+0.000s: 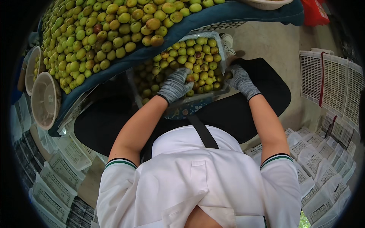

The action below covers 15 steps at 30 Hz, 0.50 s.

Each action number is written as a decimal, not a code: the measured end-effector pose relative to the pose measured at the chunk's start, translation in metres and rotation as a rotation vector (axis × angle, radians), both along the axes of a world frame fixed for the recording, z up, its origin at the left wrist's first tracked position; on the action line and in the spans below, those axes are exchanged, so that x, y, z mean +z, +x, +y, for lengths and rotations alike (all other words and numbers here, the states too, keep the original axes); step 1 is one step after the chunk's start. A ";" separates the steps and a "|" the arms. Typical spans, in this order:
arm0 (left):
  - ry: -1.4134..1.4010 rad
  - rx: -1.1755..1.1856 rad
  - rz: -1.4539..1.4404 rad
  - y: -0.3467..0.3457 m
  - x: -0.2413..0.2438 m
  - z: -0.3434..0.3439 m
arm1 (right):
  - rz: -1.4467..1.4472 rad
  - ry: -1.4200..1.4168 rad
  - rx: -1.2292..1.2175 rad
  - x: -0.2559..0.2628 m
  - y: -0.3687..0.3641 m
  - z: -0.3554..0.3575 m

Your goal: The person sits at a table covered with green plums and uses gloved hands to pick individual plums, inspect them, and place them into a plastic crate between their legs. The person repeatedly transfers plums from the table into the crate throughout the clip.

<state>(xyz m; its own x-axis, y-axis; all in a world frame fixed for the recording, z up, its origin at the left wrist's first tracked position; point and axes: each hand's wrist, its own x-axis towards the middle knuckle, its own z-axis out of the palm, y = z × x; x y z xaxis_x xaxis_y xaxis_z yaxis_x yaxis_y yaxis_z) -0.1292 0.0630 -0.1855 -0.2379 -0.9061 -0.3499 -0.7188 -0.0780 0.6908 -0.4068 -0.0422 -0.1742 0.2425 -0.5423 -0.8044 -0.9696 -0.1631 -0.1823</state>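
My left hand (176,85), in a grey knitted glove, is over a plastic-lined crate (222,54) of green jujubes (204,75). A reddish jujube (190,77) sits between its thumb and fingers. At the crate's right side is my right hand (241,81), gloved the same way, its fingers around a dark green jujube (228,75). The crate stands between my knees, and its left part lies in shadow. Just beyond it, a large heap of jujubes (94,37) covers a sorting table with a padded blue cloth edge (125,61).
Round plastic baskets (45,99) stand at the table's left end. White plastic crates (330,82) are at the right. Several lined crates (316,154) fill the lower right, and more lined crates (57,182) the lower left. A red plastic bag (313,12) is at the upper right.
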 end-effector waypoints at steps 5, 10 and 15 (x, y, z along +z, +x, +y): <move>0.138 -0.272 -0.198 -0.036 -0.005 -0.016 | -0.030 0.008 0.087 -0.007 0.026 0.016; 0.084 -0.214 -0.320 -0.056 -0.027 -0.017 | 0.010 -0.041 0.116 -0.024 0.038 0.021; 0.277 -0.266 -0.321 -0.056 -0.011 -0.034 | 0.032 0.067 0.096 -0.019 0.037 0.015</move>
<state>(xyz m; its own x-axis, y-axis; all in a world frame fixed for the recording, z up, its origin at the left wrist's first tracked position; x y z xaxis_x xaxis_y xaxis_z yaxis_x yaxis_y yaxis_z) -0.1850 0.0289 -0.1961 -0.2890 -0.6915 -0.6621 -0.9118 -0.0121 0.4105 -0.3700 -0.0276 -0.1928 0.2645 -0.4622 -0.8464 -0.9556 -0.2438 -0.1655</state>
